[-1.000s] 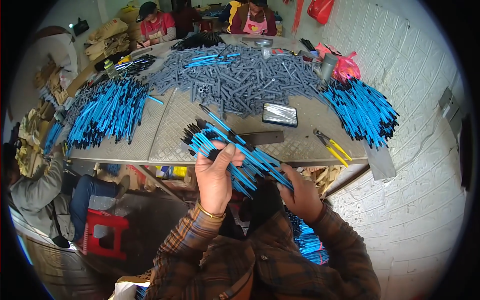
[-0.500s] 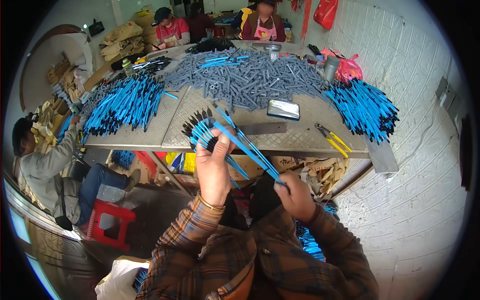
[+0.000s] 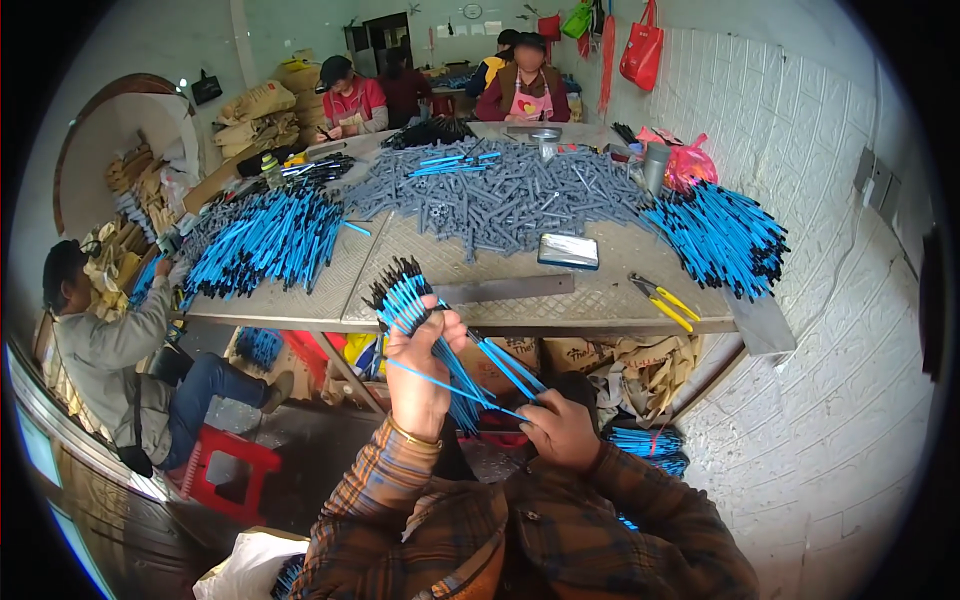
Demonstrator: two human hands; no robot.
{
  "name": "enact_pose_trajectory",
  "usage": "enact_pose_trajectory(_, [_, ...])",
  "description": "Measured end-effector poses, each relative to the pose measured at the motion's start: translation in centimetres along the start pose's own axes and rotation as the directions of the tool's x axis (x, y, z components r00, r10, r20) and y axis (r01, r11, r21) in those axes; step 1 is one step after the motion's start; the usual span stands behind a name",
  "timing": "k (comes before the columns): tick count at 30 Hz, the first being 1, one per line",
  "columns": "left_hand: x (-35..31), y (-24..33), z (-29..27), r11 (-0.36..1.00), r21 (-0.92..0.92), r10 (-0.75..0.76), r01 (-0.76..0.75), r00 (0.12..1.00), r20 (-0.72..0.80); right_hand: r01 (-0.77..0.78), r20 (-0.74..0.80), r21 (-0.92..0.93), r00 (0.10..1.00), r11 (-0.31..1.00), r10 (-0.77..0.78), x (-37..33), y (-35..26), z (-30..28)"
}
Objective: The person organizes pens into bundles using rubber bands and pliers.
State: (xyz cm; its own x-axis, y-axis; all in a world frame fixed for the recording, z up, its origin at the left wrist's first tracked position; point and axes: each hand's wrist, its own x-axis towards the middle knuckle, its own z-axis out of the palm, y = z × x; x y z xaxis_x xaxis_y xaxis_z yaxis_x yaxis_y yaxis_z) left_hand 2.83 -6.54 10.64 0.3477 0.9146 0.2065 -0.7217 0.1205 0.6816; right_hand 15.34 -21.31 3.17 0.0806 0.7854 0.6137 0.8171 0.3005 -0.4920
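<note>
A bundle of thin blue rods with black tips [image 3: 405, 300] stands fanned in my left hand [image 3: 420, 365], whose fingers are closed round it in front of the table edge. The rods' lower ends hang below the hand. My right hand [image 3: 562, 428] is closed, lower and to the right, on the near ends of a few blue rods [image 3: 508, 366] that slant up toward the left hand. A thin blue strand [image 3: 455, 386] runs from beside my left palm to the right fingers. Whether it is a rod or a band I cannot tell.
On the table lie a heap of grey pieces [image 3: 520, 190], piles of blue rods at left [image 3: 265, 240] and right [image 3: 715, 235], a flat metal bar [image 3: 515, 288], a shallow tin [image 3: 568, 252] and yellow-handled pliers [image 3: 662, 300]. A co-worker [image 3: 115, 340] sits at left.
Both hands have moved lower in the view. The rods in my right hand now slant from lower down, and the strand crosses below my left fingers. The table appears lower as the view tilts up.
</note>
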Motion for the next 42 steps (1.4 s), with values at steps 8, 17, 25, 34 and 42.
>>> enact_pose_trajectory(8, [3.2,-3.6,-2.5,0.993,0.049,-0.111,0.107,0.989,0.095,-0.314,0.036,0.176,0.949,0.933,0.313,0.7,4.5,2.2])
enact_pose_trajectory(17, [4.2,-3.1,-3.4,0.936,0.194,-0.322,0.294,0.937,0.135,-0.138,0.254,0.082,0.960,0.987,0.113,1.1,8.8,3.4])
enact_pose_trajectory(25, [5.0,0.0,-6.5,0.813,0.390,-0.575,0.431,0.700,0.425,-0.530,0.290,0.182,0.834,0.828,0.470,1.4,11.0,0.8])
enact_pose_trajectory(34, [5.4,-3.0,-16.1,0.510,0.389,-0.838,0.767,0.339,0.428,-0.174,0.410,0.330,0.912,0.928,0.025,8.2,9.2,-1.6])
enact_pose_trajectory(42, [3.1,-0.6,-16.0,0.206,0.446,-0.966,0.871,0.108,0.236,0.153,0.251,0.401,0.930,0.903,-0.269,8.5,7.3,-0.5])
